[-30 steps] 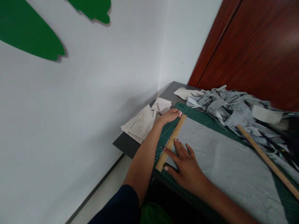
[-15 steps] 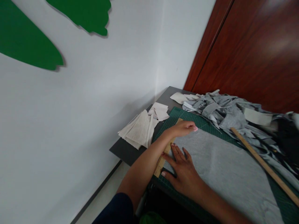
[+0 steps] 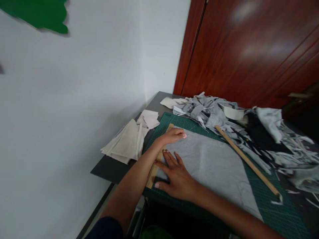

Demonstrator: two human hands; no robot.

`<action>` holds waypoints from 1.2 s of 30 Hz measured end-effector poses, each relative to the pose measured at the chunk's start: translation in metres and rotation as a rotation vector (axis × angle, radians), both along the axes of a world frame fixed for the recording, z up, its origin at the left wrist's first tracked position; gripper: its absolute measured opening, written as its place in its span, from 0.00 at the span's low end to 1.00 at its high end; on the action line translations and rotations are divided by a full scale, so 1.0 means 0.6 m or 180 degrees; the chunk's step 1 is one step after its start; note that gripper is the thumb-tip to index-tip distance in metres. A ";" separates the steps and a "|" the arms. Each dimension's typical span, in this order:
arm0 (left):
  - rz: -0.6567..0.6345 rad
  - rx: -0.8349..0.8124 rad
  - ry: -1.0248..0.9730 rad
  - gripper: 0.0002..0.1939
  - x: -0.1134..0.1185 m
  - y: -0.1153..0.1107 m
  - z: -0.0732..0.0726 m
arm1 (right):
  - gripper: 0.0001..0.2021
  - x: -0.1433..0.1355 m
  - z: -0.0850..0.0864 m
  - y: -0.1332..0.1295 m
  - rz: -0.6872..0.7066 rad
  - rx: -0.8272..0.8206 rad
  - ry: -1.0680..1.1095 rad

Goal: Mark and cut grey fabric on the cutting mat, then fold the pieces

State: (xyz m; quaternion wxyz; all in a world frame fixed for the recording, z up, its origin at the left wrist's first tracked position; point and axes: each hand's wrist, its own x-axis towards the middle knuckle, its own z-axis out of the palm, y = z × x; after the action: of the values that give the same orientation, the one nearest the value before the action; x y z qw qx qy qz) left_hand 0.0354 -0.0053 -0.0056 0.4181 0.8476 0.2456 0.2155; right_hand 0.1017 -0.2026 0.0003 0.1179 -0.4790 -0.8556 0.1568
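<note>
My left hand (image 3: 173,135) is closed over the far part of a wooden ruler (image 3: 159,156). Something small and pink shows at its fingertips; whether a hand-held piece or a fingertip, I cannot tell. Its forearm crosses above the ruler's left side. My right hand (image 3: 178,172) lies flat with fingers spread, its fingertips at the ruler's edge and its palm over grey fabric (image 3: 211,156). The fabric is spread on a green cutting mat (image 3: 276,209), and the ruler runs along its left edge.
Cream fabric pieces (image 3: 124,142) are stacked at the table's left. Grey scraps (image 3: 211,109) heap along the back by a reddish wooden door (image 3: 249,56). A wooden stick (image 3: 246,159) lies across the mat's right, with black-handled scissors (image 3: 251,144) beyond it. A white wall (image 3: 87,99) borders the left.
The view has turned to the right, so more of the door, scraps and stick shows. Both hands keep nearly the same places on the ruler and fabric.
</note>
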 end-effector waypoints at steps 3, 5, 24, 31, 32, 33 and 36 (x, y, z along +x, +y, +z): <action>-0.0051 0.0013 0.0028 0.14 0.000 0.000 0.000 | 0.28 0.030 0.012 0.024 -0.0253 0.0272 0.0235; -0.0087 0.0041 0.0034 0.14 0.000 0.000 0.001 | 0.22 0.061 0.012 0.048 -0.0656 0.0606 0.0451; 0.0302 0.0282 -0.0167 0.13 0.001 0.003 -0.006 | 0.35 0.128 -0.057 0.103 -0.1342 0.0643 -0.0221; 0.0455 0.0294 -0.0102 0.12 0.003 -0.005 -0.002 | 0.39 0.130 -0.069 0.105 -0.1315 0.0721 -0.0266; 0.0487 0.0284 -0.0097 0.12 0.003 -0.006 -0.002 | 0.39 0.130 -0.070 0.105 -0.1306 0.0728 -0.0290; 0.0519 0.0267 -0.0104 0.13 0.003 -0.007 -0.002 | 0.39 0.130 -0.072 0.106 -0.1302 0.0729 -0.0318; 0.0587 0.0212 -0.0201 0.13 0.005 -0.010 -0.004 | 0.40 0.131 -0.074 0.106 -0.1281 0.0754 -0.0397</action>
State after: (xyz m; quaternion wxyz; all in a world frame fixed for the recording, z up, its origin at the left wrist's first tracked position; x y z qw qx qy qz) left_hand 0.0383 -0.0112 -0.0077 0.3756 0.8276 0.3020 0.2878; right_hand 0.1804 -0.1392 -0.0442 0.1491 -0.6314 -0.7610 -0.0012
